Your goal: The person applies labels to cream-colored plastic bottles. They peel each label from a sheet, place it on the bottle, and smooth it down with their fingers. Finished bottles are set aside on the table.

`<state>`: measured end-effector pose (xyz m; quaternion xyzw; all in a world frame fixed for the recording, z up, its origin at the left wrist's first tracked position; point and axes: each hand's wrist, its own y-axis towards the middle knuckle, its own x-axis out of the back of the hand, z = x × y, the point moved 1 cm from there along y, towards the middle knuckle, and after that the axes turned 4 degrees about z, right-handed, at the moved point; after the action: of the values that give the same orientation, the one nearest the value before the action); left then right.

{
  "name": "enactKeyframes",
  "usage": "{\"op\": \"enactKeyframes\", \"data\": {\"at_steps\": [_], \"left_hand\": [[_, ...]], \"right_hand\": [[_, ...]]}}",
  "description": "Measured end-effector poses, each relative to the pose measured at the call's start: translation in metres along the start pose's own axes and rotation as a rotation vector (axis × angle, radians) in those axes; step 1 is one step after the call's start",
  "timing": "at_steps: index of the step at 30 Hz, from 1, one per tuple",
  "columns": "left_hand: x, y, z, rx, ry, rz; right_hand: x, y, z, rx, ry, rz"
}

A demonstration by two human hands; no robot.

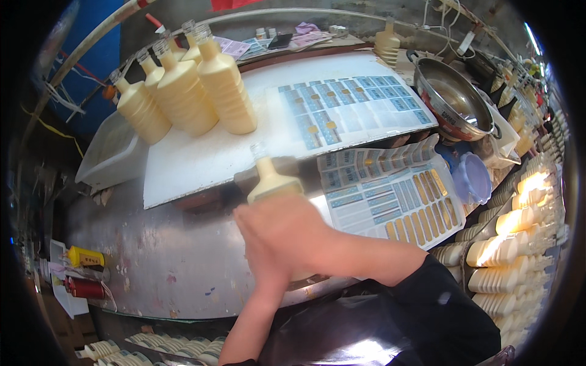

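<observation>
A cream-coloured bottle [273, 182] with a clear glass neck stands out beyond my hands, tilted away from me over the metal table. My left hand [255, 247] grips its left side, lower down. Across the front of its body lies my right hand [296, 229], blurred by motion, with fingers pressed round the bottle. The two hands overlap and hide the bottle's lower part. Near my right forearm, a sheet of blue and gold labels [390, 201] rests on the table. Another blue label sheet [348, 110] lies on the white board [268, 97].
Several cream bottles [226, 91] stand at the board's left. A wide metal pan [455, 97] and a lilac tub [473, 177] are on the right, beside many stacked bottles [494, 280]. A white bin [110, 152], yellow bottle [85, 257] and red can [85, 287] are left.
</observation>
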<state>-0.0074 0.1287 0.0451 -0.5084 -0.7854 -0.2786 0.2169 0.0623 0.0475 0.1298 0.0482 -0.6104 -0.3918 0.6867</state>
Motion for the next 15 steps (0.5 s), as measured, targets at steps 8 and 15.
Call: {"op": "enactKeyframes", "data": {"at_steps": [8,15], "left_hand": [[0.024,0.008,-0.03,0.053,-0.035,0.167],[0.022,0.011,-0.029,0.153,-0.13,0.156]], "right_hand": [[0.003,-0.059,-0.062,-0.718,0.341,-0.216],[0.003,-0.072,-0.081,-0.81,0.575,-0.337]]}}
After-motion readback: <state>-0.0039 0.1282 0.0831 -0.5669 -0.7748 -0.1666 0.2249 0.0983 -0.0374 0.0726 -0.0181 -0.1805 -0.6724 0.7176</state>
